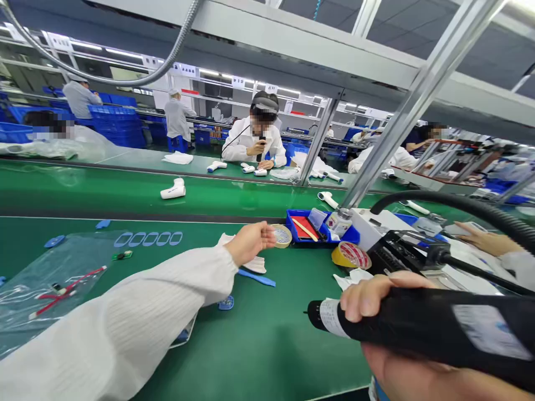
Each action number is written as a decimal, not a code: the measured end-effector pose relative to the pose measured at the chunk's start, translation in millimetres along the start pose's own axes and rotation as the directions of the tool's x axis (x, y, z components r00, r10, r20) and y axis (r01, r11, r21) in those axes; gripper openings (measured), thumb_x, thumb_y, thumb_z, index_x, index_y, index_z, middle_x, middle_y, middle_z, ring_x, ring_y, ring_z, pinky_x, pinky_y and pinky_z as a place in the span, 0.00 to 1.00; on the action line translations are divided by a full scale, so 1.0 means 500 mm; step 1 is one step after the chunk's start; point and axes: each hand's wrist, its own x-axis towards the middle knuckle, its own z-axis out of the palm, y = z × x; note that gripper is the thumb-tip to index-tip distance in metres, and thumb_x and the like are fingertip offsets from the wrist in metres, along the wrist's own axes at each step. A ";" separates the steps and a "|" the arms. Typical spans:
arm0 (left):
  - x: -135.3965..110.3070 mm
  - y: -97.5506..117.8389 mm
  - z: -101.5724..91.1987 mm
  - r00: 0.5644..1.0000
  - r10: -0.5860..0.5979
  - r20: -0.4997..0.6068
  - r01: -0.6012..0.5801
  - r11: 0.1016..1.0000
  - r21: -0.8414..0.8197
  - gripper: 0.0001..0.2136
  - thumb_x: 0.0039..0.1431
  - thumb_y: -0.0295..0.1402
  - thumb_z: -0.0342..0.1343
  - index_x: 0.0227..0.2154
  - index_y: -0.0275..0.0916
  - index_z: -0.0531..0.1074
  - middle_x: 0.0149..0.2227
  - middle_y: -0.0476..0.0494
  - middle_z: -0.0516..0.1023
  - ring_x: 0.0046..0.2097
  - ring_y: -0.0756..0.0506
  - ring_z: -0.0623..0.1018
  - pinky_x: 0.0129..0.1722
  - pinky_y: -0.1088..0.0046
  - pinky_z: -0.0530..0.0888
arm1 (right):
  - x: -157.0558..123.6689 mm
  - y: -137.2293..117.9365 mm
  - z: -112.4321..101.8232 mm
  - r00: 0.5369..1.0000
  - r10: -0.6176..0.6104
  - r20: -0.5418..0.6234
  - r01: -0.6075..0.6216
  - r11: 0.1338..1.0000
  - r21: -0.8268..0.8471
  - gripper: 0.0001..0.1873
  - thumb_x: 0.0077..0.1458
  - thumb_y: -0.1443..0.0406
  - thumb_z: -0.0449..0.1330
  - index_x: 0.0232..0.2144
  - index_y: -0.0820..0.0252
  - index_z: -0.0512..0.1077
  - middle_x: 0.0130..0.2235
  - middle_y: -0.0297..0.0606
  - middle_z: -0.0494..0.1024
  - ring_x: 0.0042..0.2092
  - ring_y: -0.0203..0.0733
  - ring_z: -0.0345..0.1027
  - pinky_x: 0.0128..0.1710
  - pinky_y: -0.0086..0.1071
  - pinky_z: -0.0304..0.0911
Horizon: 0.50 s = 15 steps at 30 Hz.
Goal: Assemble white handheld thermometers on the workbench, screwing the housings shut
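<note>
Lower right: right hand grips black screwdriver. Left: clear bag; red wires within or atop, indeterminable. Centre: left hand half-curled beside tape roll; grip cannot be told. Right of centre: blue bin containing red piece, cream stick.

Bag left on the bench, screwdriver right, bin beyond.

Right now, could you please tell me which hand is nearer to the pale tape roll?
Left. The left hand is immediately beside the pale tape roll; the right hand, around the black tool, is farther away, to the roll's lower right.
</note>
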 end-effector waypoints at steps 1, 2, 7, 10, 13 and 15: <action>0.029 0.010 0.014 1.000 0.025 0.004 -0.025 0.999 0.033 0.15 0.63 0.32 0.39 0.26 0.35 0.66 0.31 0.40 0.72 0.34 0.49 0.73 0.38 0.74 0.68 | -0.003 0.004 -0.002 1.000 -0.011 -0.023 0.012 0.999 0.038 0.23 0.48 0.41 0.53 0.40 0.45 0.62 0.24 0.31 0.66 0.25 0.40 0.63 0.26 0.36 0.67; 0.052 0.018 0.027 0.999 0.046 0.015 -0.047 0.996 0.072 0.15 0.63 0.34 0.39 0.27 0.35 0.68 0.34 0.38 0.73 0.38 0.48 0.73 0.40 0.73 0.68 | -0.006 0.007 -0.006 1.000 -0.022 -0.018 0.023 0.998 0.055 0.21 0.49 0.45 0.57 0.40 0.47 0.63 0.26 0.32 0.67 0.27 0.41 0.65 0.29 0.37 0.68; 0.073 0.049 0.043 0.983 0.148 0.111 -0.175 0.938 0.301 0.17 0.61 0.37 0.44 0.26 0.35 0.73 0.40 0.37 0.76 0.50 0.42 0.70 0.49 0.69 0.64 | -0.018 0.034 -0.047 0.929 -0.058 0.366 0.103 0.989 -0.103 0.15 0.50 0.62 0.61 0.39 0.48 0.61 0.35 0.36 0.71 0.39 0.45 0.69 0.43 0.43 0.67; 0.011 0.061 0.005 0.961 0.232 0.148 -0.274 0.856 0.439 0.15 0.58 0.38 0.50 0.23 0.36 0.75 0.35 0.42 0.77 0.48 0.42 0.71 0.50 0.70 0.62 | -0.032 0.068 -0.074 0.818 -0.089 0.568 0.306 0.904 -0.299 0.09 0.50 0.67 0.57 0.35 0.49 0.65 0.39 0.39 0.71 0.45 0.47 0.68 0.48 0.44 0.64; -0.079 0.056 -0.061 0.948 0.258 0.185 -0.317 0.777 0.543 0.11 0.53 0.39 0.55 0.24 0.37 0.75 0.29 0.46 0.77 0.37 0.44 0.74 0.44 0.70 0.66 | -0.056 0.110 -0.106 0.743 -0.006 0.669 0.485 0.693 -0.533 0.15 0.49 0.73 0.50 0.36 0.50 0.69 0.46 0.43 0.71 0.51 0.50 0.64 0.46 0.44 0.66; -0.140 0.037 -0.114 0.943 0.274 0.191 -0.328 0.655 0.680 0.11 0.53 0.41 0.55 0.28 0.39 0.75 0.31 0.46 0.77 0.37 0.44 0.74 0.40 0.70 0.67 | -0.067 0.134 -0.130 0.684 -0.001 0.729 0.610 0.548 -0.572 0.22 0.49 0.76 0.47 0.38 0.50 0.71 0.48 0.43 0.72 0.51 0.49 0.65 0.42 0.42 0.69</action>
